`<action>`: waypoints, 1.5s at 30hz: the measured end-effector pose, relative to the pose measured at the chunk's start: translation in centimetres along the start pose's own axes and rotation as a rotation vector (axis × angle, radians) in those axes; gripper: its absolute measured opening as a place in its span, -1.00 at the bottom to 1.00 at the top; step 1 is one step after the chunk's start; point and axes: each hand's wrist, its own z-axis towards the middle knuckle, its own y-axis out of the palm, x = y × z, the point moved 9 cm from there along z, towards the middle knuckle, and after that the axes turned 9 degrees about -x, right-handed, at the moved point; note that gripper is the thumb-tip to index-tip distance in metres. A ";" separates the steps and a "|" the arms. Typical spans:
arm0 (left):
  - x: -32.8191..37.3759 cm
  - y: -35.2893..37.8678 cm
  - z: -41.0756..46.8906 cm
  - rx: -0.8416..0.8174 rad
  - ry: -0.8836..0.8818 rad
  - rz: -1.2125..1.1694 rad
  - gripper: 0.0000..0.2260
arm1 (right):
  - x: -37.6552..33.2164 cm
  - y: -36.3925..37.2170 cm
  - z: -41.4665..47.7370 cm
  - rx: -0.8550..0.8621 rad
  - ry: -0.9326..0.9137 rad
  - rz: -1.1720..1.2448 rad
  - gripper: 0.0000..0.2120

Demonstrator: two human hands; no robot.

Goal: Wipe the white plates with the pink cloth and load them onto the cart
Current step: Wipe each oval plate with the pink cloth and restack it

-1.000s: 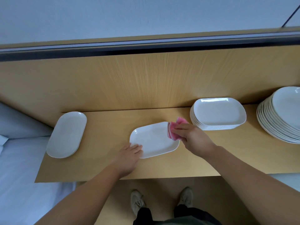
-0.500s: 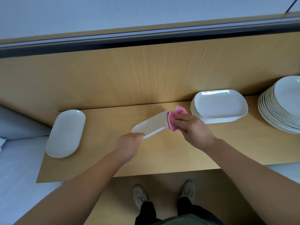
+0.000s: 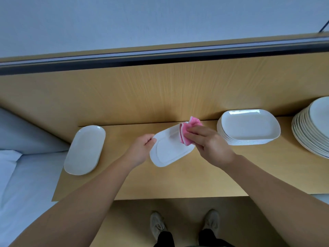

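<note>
Head camera looks down at a light brown wooden table (image 3: 160, 182). The left hand (image 3: 140, 150) grips the left end of a white plate with rounded corners (image 3: 169, 152), its fingers curled round the rim. The plate is tilted, bottom side showing, over the middle of the table. The right hand (image 3: 211, 145) holds a folded pink cloth (image 3: 187, 132) tight against the plate's far right end. A long white oval plate (image 3: 85, 148) lies well to the left. A stack of white rounded plates (image 3: 249, 125) and a stack of round white plates (image 3: 313, 129) sit on the right.
</note>
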 end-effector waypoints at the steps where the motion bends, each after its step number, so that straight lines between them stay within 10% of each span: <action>1: -0.4 -0.1 0.1 -0.003 -0.021 -0.014 -0.78 | -0.1 0.6 0.2 -0.021 -0.009 0.001 -0.66; 22: -2.7 -0.2 2.6 0.029 -0.146 -0.015 -0.75 | 0.9 10.8 7.2 -0.375 -0.033 -0.046 -0.45; 41: -4.9 -0.1 3.0 0.058 -0.260 -0.042 -0.79 | 7.1 9.1 -1.3 -0.190 0.531 0.211 -0.85; 45: -5.2 0.1 2.5 0.072 -0.279 -0.077 -0.84 | 8.0 11.4 -3.7 -0.229 0.697 0.236 -0.52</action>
